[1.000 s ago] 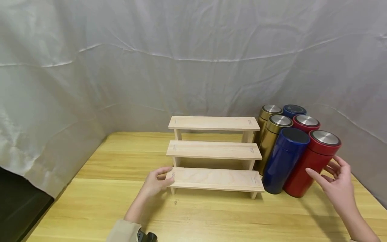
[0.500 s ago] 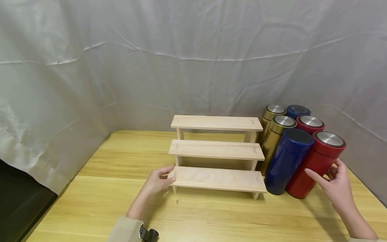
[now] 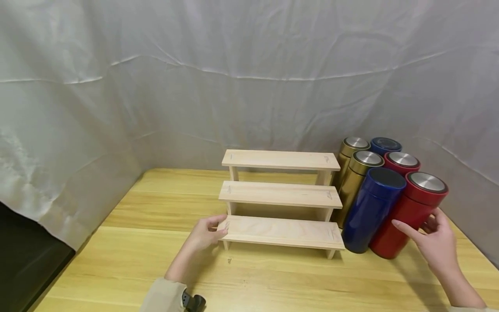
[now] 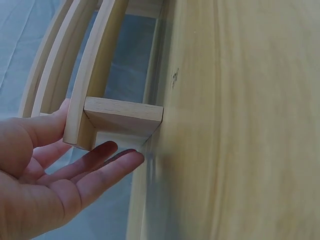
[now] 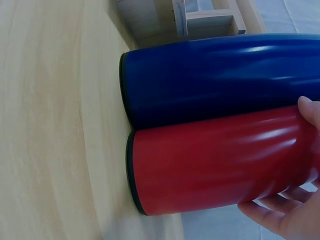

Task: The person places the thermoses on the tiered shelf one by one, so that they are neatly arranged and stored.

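A three-step wooden display stand [image 3: 280,193] stands mid-table. At the left end of its lowest step, my left hand [image 3: 205,234] holds the board, thumb and index finger on its edges; in the left wrist view the other fingers [image 4: 112,177] extend below the board. On the right, my right hand [image 3: 438,242] grips a red thermos flask [image 3: 407,221], thumb in front and fingers behind. The red flask's base meets the table [image 5: 60,125] in the right wrist view. Directly beside it is a dark blue flask [image 3: 372,212] with a black top.
Behind these two flasks stand two gold flasks [image 3: 352,184], another red flask [image 3: 401,161] and another blue one [image 3: 385,145], close to the stand's right side. A grey cloth [image 3: 273,86] hangs behind the table. Something black [image 3: 31,255] lies beyond the left table edge.
The whole scene has shifted slightly right in the head view. My right fingers reach further round behind the red flask. My left hand keeps its place on the stand.
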{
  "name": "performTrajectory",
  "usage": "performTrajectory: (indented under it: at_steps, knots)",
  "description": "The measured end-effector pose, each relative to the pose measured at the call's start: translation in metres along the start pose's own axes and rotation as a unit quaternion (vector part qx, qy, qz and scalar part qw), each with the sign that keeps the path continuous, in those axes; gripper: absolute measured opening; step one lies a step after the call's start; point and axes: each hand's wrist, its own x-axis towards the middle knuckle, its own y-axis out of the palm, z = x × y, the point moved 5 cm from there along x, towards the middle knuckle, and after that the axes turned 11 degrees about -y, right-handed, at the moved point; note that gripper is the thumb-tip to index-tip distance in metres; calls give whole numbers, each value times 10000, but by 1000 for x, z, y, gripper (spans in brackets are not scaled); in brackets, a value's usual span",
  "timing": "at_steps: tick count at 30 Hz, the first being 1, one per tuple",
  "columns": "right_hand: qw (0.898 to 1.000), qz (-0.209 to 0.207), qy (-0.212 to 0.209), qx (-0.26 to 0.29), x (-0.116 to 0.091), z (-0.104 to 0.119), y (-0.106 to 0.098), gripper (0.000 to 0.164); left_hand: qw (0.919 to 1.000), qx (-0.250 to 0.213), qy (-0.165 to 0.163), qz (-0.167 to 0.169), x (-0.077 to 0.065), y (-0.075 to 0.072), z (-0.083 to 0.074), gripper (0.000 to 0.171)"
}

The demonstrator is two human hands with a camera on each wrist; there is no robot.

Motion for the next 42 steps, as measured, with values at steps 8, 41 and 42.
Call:
performTrajectory:
  at_steps: [8,41,42]
  knots:
    - [9991,-149,363,-136,-13,68,-6,58,9983,-460,-97,347,4,3,5,45]
    - [9984,-151,484,-250,-35,161,-10,53,9951,-760,-234,595,4,3,8,45]
    - [9986,-154,459,-225,-34,163,-10,53,9951,-756,-226,597,4,3,8,45]
